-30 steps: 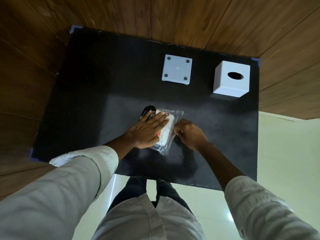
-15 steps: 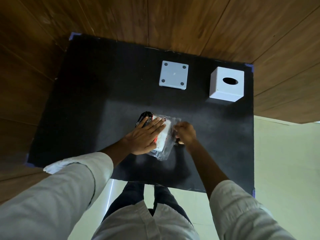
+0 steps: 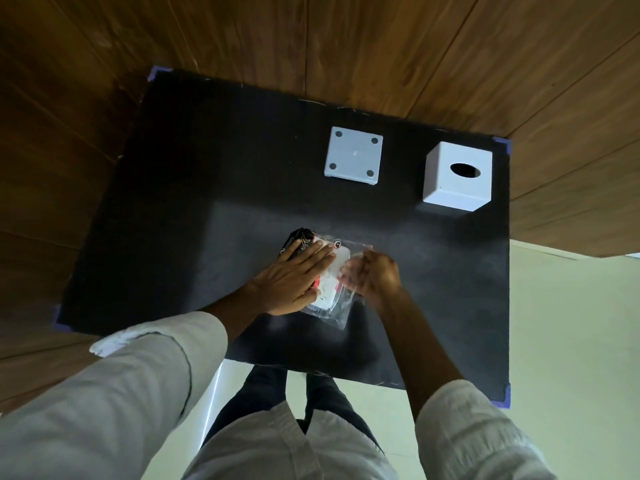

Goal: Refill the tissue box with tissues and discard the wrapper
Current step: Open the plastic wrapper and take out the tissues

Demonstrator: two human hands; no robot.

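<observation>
A pack of tissues in a clear wrapper (image 3: 332,299) with black and red print lies on the black table (image 3: 214,216). My left hand (image 3: 294,278) lies flat on top of the pack, fingers stretched out, pressing it down. My right hand (image 3: 372,275) is at the pack's right end, fingers closed on the clear wrapper there. A white cube tissue box (image 3: 457,176) with an oval hole on top stands at the far right. Its flat white base (image 3: 354,155), with a dot at each corner, lies to the left of the box.
Wood panelling runs behind and to the left of the table. The table's near edge and right edge border a pale floor. My legs stand at the near edge.
My right hand has moved up along the pack's right end and its fingers have pushed into the clear wrapper. My left hand stays pressed on the pack.
</observation>
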